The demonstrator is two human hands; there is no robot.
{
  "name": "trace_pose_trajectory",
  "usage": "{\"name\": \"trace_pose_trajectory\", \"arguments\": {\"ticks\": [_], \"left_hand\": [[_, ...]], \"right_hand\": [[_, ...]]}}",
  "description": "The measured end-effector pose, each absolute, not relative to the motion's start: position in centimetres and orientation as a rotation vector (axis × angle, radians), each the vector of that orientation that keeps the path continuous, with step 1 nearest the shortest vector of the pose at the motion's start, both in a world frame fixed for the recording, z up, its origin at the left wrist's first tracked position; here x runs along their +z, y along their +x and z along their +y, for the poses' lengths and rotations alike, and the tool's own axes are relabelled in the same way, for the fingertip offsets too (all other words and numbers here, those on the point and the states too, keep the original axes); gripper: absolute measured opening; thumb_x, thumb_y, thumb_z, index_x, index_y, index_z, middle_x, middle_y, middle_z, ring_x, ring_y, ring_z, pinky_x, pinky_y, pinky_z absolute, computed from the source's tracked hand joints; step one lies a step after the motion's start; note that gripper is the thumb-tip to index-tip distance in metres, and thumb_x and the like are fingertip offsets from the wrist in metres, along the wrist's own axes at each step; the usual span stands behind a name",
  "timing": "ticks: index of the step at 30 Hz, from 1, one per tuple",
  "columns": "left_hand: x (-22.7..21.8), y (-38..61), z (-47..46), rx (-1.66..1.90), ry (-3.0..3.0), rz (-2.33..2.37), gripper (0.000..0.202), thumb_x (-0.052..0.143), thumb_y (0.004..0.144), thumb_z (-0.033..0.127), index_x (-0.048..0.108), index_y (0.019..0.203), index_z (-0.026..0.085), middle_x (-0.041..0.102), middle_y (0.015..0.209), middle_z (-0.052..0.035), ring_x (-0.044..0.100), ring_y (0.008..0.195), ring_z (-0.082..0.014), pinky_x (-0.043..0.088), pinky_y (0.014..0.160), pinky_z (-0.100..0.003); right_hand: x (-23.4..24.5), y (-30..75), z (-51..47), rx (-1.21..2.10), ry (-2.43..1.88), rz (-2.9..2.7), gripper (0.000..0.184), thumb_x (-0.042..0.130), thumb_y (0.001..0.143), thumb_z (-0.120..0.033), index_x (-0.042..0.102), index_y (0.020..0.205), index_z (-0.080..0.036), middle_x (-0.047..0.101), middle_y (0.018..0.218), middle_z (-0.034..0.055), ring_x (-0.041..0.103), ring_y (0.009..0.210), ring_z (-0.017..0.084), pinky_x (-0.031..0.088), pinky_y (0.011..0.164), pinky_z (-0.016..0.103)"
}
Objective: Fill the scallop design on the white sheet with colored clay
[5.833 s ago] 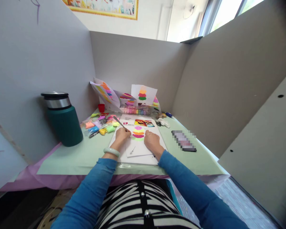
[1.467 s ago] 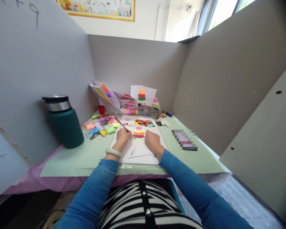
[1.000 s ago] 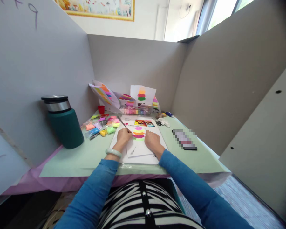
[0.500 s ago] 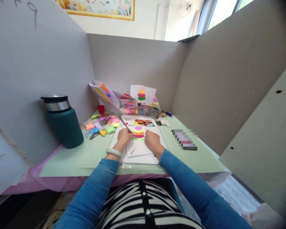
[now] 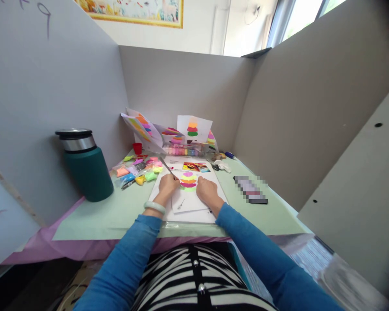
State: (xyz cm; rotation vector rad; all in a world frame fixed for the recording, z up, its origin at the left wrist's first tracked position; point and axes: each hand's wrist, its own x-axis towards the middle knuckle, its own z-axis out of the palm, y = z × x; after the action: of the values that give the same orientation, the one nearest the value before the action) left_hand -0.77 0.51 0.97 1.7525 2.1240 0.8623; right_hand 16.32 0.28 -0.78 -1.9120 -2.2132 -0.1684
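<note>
- The white sheet [image 5: 192, 204], marked with coloured bands [image 5: 188, 181], is laid on a larger pad [image 5: 188, 217] on the counter [image 5: 113, 224].
- A slim grey tool [image 5: 166, 166] is held in the left hand's [image 5: 167, 185] fingers.
- The right hand [image 5: 209, 192] is rested on the sheet, fingers curled in.
- Colourful packets [image 5: 151, 176] are scattered left.

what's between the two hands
In the head view, a stack of coloured layers, purple, orange, magenta and pale green, lies on the white sheet between the left hand and right hand, with the tip of a thin tool.
</note>
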Motion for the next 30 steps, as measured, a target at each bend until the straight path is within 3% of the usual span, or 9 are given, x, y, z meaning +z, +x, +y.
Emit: {"name": "trace_pose_trajectory", "arguments": {"ticks": [30], "left_hand": [[0.54, -1.29, 1.02, 0.946, 1.717, 2.127, 0.021, 0.059, 0.074, 0.023, 0.075, 0.086, 0.016, 0.074, 0.091, -0.0084, 0.066, 0.087, -0.0206, 0.043, 0.070, -0.024]], "right_hand": [[-0.65, 16.28, 0.20, -0.143, -1.912, -2.203, 0.032, 0.037, 0.087, -0.008, 0.053, 0.113, -0.014, 0.069, 0.099, 0.0141, 0.067, 0.094, 0.022, 0.046, 0.075, 0.030]]}}
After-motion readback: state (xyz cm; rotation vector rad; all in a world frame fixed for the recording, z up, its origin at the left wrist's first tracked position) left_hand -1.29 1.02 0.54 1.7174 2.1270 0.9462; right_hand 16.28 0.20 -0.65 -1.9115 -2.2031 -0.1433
